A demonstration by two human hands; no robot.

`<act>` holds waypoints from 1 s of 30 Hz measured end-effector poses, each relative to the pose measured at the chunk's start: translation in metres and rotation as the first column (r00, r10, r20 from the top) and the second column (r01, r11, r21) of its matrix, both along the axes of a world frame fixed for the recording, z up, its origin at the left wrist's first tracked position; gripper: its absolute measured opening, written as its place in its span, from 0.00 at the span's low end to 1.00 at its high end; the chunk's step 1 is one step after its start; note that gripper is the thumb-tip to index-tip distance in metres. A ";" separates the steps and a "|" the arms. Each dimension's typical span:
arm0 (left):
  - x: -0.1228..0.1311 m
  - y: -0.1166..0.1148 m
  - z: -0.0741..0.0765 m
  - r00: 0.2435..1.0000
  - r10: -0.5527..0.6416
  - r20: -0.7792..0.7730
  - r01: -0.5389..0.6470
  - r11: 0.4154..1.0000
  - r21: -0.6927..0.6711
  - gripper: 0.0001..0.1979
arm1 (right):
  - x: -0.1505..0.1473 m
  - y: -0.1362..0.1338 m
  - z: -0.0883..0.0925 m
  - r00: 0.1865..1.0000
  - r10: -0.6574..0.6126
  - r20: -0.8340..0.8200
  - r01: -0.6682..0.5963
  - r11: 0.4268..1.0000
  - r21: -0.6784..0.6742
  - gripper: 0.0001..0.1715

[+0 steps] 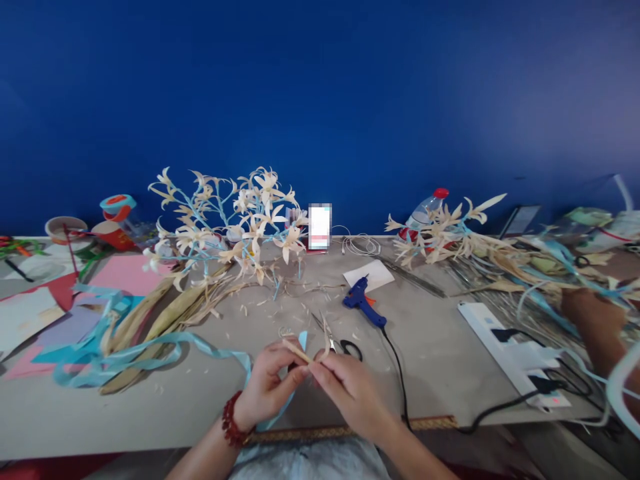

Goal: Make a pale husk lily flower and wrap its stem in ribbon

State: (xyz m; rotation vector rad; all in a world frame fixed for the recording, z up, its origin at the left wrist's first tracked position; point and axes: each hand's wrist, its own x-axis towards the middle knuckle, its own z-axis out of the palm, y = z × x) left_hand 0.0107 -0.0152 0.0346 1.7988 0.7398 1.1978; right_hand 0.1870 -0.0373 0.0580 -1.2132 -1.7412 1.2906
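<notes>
My left hand (275,380) and my right hand (351,390) meet at the front middle of the table, fingers pinched together. Between them is a cream husk flower piece (296,349), with thin curled strips rising above the fingertips. Light blue ribbon (200,341) runs from the left side of the table to my left hand and hangs below it. Just beyond my right hand lie scissors (352,347) with black handles. Farther right, a blue glue gun (367,307) lies beside a white paper (377,273). Fingers partly hide the held piece.
Cream flower branches (260,223) stand at the back. Dried husks (175,313) and coloured paper (75,323) lie left. A white power strip (510,353) with cables is at right. Another person's hand (595,313) reaches among wires there. A phone (320,227) stands behind.
</notes>
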 end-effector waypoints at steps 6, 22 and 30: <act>0.000 0.000 0.002 0.985 -0.140 0.100 0.142 0.990 -0.004 0.08 | 0.003 0.002 -0.008 0.824 -0.067 -0.562 -0.333 0.747 -0.576 0.26; 0.002 -0.002 -0.002 0.989 0.050 -0.141 -0.048 0.999 0.020 0.08 | 0.006 -0.002 0.010 0.975 -0.002 0.221 -0.031 0.989 0.146 0.19; -0.006 0.003 -0.013 0.995 -0.038 0.092 0.054 0.982 -0.180 0.12 | 0.023 0.001 0.014 0.828 -0.116 -0.548 -0.128 0.913 -0.387 0.26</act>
